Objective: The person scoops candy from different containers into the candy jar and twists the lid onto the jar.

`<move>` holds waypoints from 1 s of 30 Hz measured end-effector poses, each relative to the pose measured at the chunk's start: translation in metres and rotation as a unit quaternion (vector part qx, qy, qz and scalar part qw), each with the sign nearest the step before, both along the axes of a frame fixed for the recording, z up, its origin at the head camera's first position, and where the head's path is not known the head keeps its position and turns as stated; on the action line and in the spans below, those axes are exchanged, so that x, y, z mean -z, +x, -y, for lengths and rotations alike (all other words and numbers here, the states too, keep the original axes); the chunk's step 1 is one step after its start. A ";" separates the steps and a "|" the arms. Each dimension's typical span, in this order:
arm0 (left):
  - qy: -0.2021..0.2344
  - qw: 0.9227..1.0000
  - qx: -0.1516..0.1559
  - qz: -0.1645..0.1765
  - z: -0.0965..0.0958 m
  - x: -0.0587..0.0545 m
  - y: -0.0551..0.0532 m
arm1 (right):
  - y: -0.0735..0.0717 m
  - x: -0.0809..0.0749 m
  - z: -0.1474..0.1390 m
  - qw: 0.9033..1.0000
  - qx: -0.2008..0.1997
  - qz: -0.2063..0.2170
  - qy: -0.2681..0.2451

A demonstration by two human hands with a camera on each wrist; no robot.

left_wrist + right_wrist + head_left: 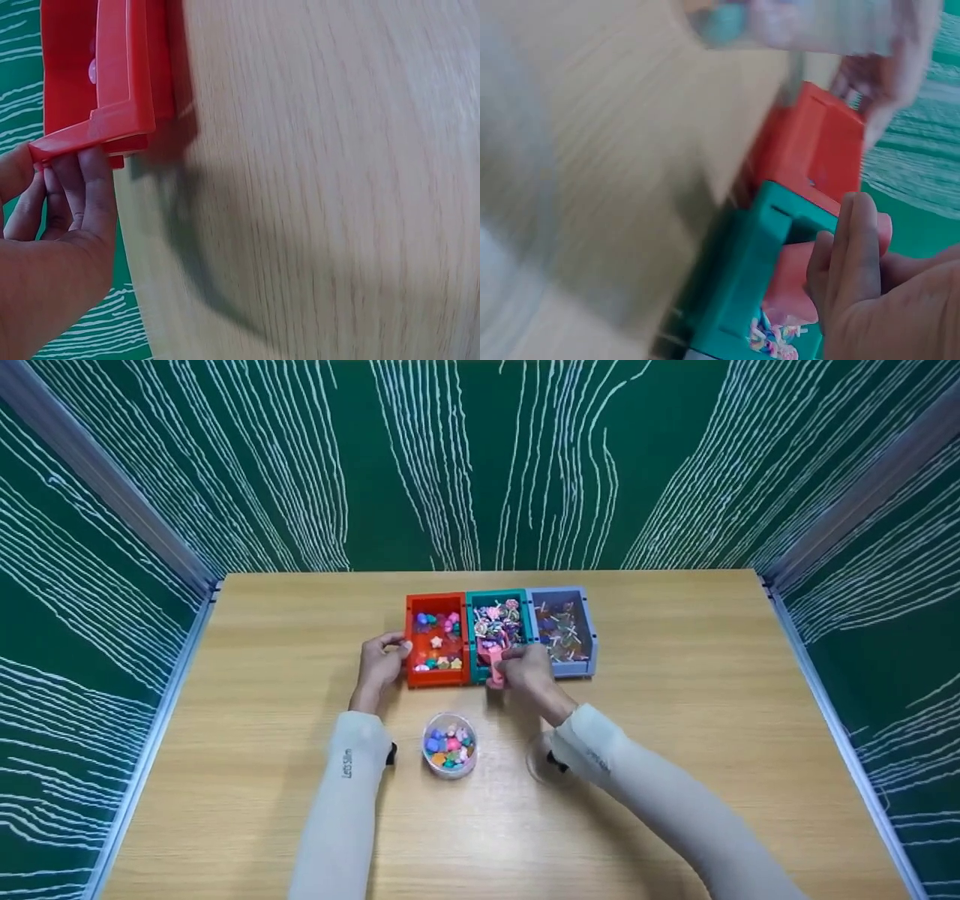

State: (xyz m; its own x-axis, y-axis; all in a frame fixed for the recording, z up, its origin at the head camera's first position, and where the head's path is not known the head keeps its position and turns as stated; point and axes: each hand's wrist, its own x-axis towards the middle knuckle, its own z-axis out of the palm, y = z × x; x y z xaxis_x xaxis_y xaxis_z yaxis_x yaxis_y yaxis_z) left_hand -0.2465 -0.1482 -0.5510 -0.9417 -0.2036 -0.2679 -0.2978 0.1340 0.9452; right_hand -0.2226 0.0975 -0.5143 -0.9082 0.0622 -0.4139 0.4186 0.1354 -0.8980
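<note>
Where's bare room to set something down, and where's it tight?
Bare table: right of the grey bin; left of the left hand.
Tight: between the red bin and bead cup; at the green bin, where the right hand holds a pink scoop.

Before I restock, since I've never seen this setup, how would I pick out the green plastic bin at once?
Toward the far edge of the light wooden table stand a red plastic bin and a grey-blue plastic bin. The green plastic bin sits between them. Unlike its neighbours, it is green, and the right hand holds a pink plastic scoop there.
</note>
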 end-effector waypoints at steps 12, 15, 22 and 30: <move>-0.025 1.000 0.010 0.002 -0.001 -0.001 0.000 | -0.028 -0.038 -0.025 0.985 -0.117 0.072 0.107; -0.029 0.999 0.015 -0.001 0.000 -0.001 0.000 | -0.031 -0.040 -0.021 0.986 -0.105 0.067 0.109; -0.027 0.999 0.016 0.003 0.003 -0.002 -0.001 | -0.017 -0.022 -0.002 0.995 -0.044 0.009 0.085; -0.024 1.000 0.011 -0.006 -0.002 0.001 -0.001 | -0.021 -0.024 -0.015 0.993 -0.006 0.107 -0.052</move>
